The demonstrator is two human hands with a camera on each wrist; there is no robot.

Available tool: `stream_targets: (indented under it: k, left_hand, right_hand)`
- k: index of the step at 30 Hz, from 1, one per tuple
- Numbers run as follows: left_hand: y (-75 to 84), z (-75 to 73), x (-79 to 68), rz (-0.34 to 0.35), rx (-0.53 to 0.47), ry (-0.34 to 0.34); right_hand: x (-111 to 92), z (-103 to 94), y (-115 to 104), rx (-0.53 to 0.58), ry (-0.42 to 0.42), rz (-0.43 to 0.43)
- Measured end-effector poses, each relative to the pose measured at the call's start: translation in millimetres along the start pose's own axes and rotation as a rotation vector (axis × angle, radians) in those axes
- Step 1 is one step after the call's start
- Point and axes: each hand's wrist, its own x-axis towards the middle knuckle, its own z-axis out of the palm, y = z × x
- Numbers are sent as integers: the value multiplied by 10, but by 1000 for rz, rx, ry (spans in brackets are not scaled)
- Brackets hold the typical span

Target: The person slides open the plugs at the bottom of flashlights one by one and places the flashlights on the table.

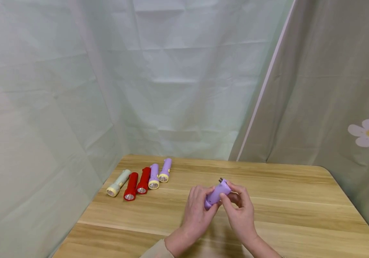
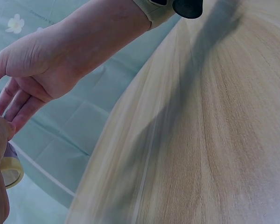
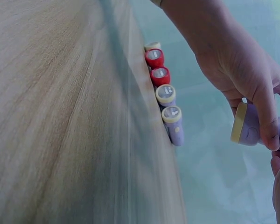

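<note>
Above the middle of the table, both hands hold a purple flashlight [image 1: 216, 194] with a yellow head rim, its tail tilted up and to the right. Two dark plug prongs [image 1: 221, 180] stick out at the tail end. My left hand [image 1: 195, 211] grips the flashlight toward its lower-left end. On the tail half, my right hand [image 1: 241, 211] pinches the body between thumb and fingers. In the right wrist view the flashlight's yellow rim [image 3: 239, 122] shows beside a hand. Only part of the rim [image 2: 11, 171] appears in the left wrist view; fingers cover much of the body.
At the table's left back lie several flashlights in a row: a pale green one [image 1: 118, 183], a red one [image 1: 131, 186], another red one [image 1: 144, 180], and two purple ones with yellow rims [image 1: 153, 176]. Pale curtains [image 1: 184, 89] hang behind the wooden table [image 1: 300, 215].
</note>
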Motion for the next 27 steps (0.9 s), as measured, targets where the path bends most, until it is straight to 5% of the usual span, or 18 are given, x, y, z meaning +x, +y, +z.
stream_targets:
  k: [27]
  left_hand:
    - [2,-20,11,-5,-8,-19]
  right_hand:
    - [10,-6,4,-8,-14,1]
